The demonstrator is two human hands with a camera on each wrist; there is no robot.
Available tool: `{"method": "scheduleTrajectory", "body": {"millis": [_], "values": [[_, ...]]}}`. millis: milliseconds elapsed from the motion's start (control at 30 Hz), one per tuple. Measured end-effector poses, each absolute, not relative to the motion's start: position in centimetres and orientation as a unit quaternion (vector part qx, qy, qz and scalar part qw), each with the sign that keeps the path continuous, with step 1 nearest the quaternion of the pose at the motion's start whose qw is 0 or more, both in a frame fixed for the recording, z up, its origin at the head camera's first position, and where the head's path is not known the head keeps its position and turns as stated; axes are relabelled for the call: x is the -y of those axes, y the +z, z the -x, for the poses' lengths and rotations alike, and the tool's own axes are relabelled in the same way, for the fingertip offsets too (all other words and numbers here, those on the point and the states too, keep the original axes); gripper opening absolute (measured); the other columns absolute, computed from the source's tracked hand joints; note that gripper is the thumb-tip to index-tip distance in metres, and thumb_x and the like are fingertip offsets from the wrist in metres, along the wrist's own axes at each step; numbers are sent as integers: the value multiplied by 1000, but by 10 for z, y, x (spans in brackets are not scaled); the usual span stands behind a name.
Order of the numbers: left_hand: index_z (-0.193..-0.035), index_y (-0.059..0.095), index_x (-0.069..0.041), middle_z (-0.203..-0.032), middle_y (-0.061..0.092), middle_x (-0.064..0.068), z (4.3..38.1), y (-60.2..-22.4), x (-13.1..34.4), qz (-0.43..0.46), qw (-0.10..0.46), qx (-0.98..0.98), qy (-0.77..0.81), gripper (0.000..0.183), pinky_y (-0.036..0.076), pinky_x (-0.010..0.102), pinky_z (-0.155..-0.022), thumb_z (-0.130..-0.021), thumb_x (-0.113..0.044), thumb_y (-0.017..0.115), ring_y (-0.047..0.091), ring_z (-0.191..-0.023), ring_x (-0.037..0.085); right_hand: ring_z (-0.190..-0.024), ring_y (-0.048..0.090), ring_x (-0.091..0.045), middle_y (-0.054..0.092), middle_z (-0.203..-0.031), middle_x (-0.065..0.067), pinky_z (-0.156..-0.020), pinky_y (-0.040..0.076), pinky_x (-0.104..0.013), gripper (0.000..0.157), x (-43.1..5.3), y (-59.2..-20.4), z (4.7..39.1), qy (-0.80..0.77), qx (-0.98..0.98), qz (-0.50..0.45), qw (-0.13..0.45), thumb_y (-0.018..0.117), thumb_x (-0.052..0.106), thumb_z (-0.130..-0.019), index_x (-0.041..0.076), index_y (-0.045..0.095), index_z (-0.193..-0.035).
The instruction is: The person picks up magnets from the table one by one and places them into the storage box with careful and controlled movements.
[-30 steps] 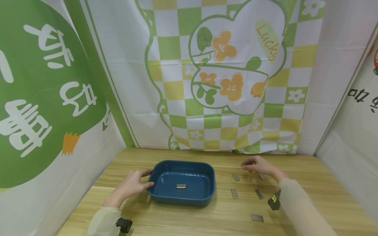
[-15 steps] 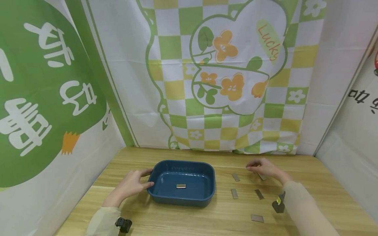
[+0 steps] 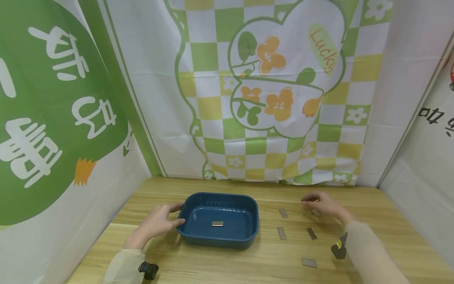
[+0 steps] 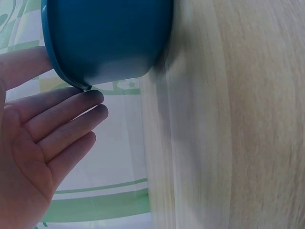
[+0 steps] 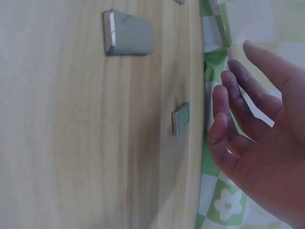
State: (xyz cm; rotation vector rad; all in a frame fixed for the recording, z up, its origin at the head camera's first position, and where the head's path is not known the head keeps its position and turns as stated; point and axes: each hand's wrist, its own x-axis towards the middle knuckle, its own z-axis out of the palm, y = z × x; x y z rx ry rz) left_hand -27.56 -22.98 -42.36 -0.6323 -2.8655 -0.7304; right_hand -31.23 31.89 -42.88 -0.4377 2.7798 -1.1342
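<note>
A dark blue rectangular dish (image 3: 218, 239) stands on the wooden table, with one small shiny metallic block (image 3: 217, 224) lying inside. At its left end my left hand (image 3: 156, 225) touches the rim with thumb and fingertips; the left wrist view shows those fingers fairly straight. To the right, my right hand (image 3: 324, 205) hovers over the table with nothing in it, fingers loosely bent. Partly hidden under that hand is a flat grey block (image 3: 315, 213). In the right wrist view, a similar block (image 5: 180, 118) lies below the fingers, apart from them.
More flat metallic pieces lie right of the dish: one at the back (image 3: 283, 213), one nearer (image 3: 281, 232), a darker piece (image 3: 311, 233) and a front piece (image 3: 309, 262). Printed cloth (image 3: 283, 157) hangs behind the table.
My right hand has moved a little to the right, now over the back right block. The left hand, the dish and the blocks look unmoved.
</note>
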Motion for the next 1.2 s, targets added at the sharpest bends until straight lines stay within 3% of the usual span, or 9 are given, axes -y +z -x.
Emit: {"method": "scheduleTrajectory", "body": {"millis": [300, 633, 933, 1200], "values": [[-127, 58, -2, -122, 64, 16, 276, -423, 229, 206, 57, 946, -245, 53, 45, 53, -98, -83, -28, 72, 59, -115, 36, -101, 59, -31, 66, -109, -16, -81, 53, -43, 38, -328, -433, 307, -359, -921, 151, 28, 60, 26, -93, -4, 62, -115], [-127, 58, -2, -121, 64, 16, 276, -424, 230, 211, 63, 945, -243, 53, 45, 53, -98, -82, -27, 73, 59, -114, 36, -92, 63, -23, 63, -108, -17, -74, 55, -35, 44, -337, -446, 306, -406, -905, 123, 38, 62, 26, -92, -7, 57, -120], [-128, 58, -2, -122, 64, 15, 275, -424, 230, 207, 59, 945, -247, 53, 44, 53, -99, -83, -27, 73, 59, -115, 35, -106, 58, -36, 62, -114, -19, -78, 54, -43, 47, -341, -452, 302, -399, -911, 95, 41, 61, 29, -92, -6, 54, -123], [-127, 58, -1, -122, 64, 17, 274, -423, 229, 212, 59, 942, -251, 53, 45, 53, -98, -83, -26, 73, 60, -114, 36, -113, 53, -40, 58, -122, -23, -81, 54, -46, 51, -347, -457, 301, -400, -912, 79, 50, 61, 33, -92, -4, 52, -126]]}}
